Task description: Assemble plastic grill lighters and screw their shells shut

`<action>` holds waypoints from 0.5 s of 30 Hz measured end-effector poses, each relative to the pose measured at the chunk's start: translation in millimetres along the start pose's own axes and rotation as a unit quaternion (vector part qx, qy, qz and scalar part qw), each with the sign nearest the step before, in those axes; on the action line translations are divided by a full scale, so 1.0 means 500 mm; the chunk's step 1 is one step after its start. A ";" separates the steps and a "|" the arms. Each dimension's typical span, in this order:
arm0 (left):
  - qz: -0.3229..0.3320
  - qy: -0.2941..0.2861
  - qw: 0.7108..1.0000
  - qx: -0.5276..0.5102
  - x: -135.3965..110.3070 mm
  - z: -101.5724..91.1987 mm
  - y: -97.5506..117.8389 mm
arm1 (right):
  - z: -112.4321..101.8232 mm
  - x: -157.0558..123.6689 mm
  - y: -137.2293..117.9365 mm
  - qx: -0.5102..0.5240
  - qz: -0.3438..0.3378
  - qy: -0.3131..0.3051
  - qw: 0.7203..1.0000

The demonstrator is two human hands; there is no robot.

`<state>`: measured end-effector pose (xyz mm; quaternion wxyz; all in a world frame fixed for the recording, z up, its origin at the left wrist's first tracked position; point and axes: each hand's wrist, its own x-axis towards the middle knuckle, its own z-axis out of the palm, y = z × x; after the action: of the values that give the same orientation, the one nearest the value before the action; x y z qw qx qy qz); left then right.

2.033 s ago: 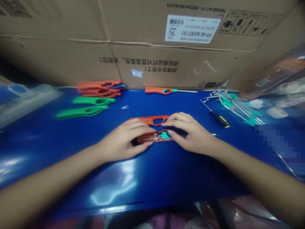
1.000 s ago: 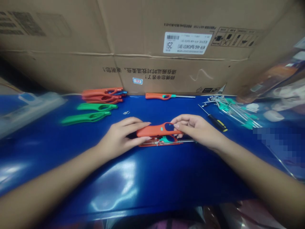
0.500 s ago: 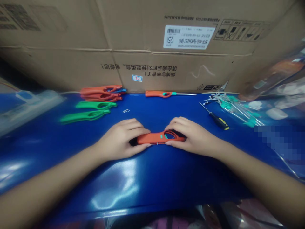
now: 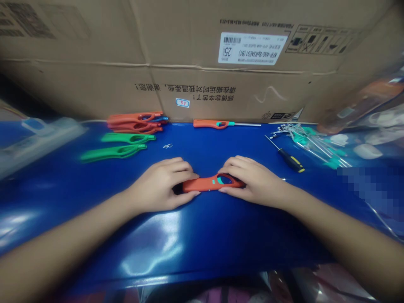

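An orange lighter body (image 4: 208, 184) with a teal trigger lies flat on the blue table (image 4: 202, 235) between my hands. My left hand (image 4: 160, 185) grips its left end, fingers curled over the top and thumb beneath. At the other end, around the trigger opening, my right hand (image 4: 252, 181) is closed on the body, and its metal tube is hidden under that hand.
Orange shells (image 4: 135, 122) and green shells (image 4: 123, 145) lie at the back left. A finished orange lighter (image 4: 221, 123) rests against the big cardboard box (image 4: 189, 59). A screwdriver (image 4: 288, 158) and a heap of teal-tipped metal tubes (image 4: 312, 141) sit at the right.
The upper orange shell was lifted from behind, laid over the open lower half and pressed down. Both hands now clamp the closed body.
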<state>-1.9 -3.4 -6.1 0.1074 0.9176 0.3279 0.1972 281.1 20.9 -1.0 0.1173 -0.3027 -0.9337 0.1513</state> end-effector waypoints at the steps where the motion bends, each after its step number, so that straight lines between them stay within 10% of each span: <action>1: -0.002 -0.002 1.000 -0.001 0.000 0.000 0.000 | 0.001 0.000 0.001 0.003 0.000 0.000 1.000; 15: 0.047 -0.027 0.976 0.210 -0.001 0.005 0.030 | 0.006 -0.003 -0.011 -0.061 0.002 -0.005 0.998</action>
<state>7.3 -15.5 -3.9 -0.0886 0.9391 0.3156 0.1033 278.4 15.2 -1.8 0.0935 -0.3106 -0.9411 0.0957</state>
